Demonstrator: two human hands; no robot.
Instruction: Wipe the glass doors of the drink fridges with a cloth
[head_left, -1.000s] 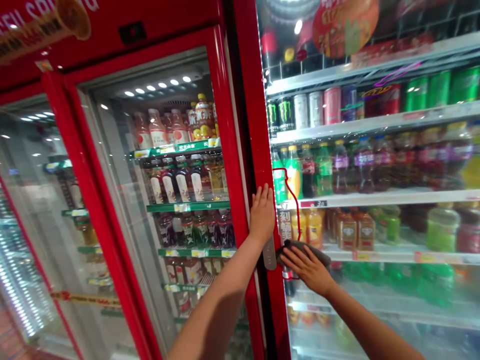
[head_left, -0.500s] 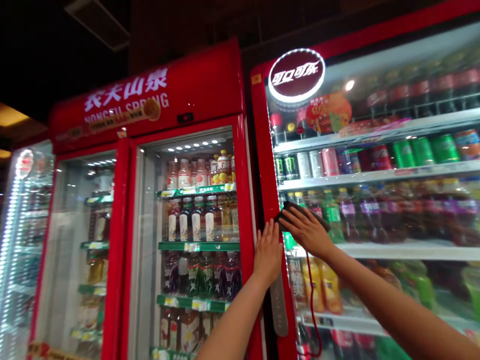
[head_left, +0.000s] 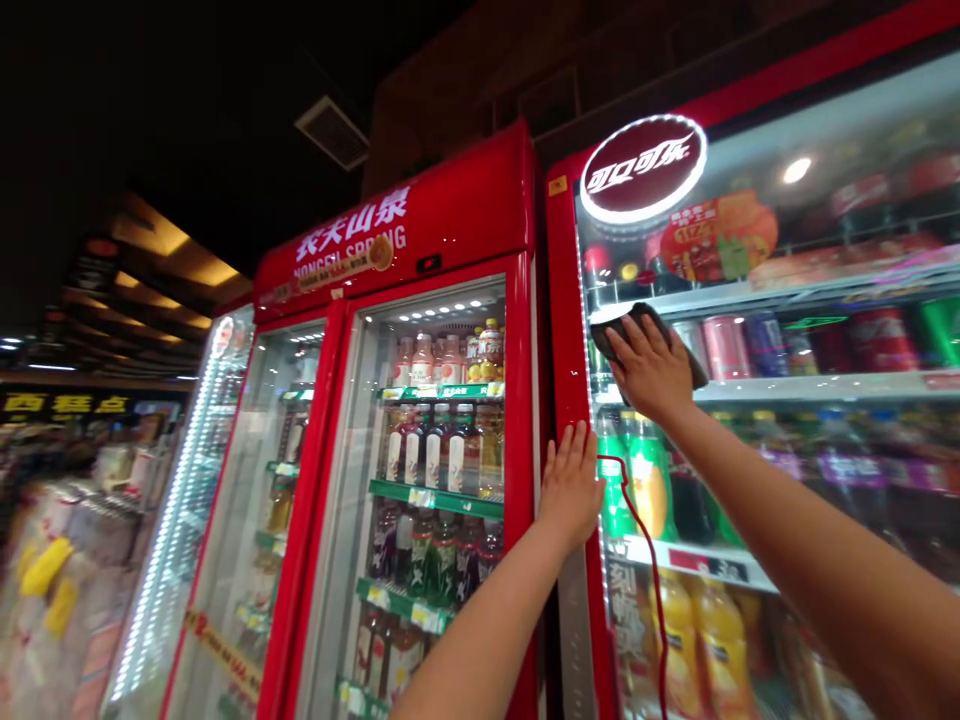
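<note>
In the head view, a dark cloth [head_left: 697,366] is held against the fridge glass [head_left: 750,480], under the right hand [head_left: 651,365], whose fingers are laid flat and slightly spread. The left hand [head_left: 573,488] is rested on the red frame [head_left: 571,370], fingers straight and nearly together, nothing pinched. The cloth can be judged light, soft and unbreakable, best held under a flat palm or by its free edge.

Right fingers [head_left: 637,338] on dark cloth [head_left: 694,362], left fingers [head_left: 568,455] on red frame [head_left: 570,350]

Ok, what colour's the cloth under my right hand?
Dark grey cloth, best seen in the head view.
</note>
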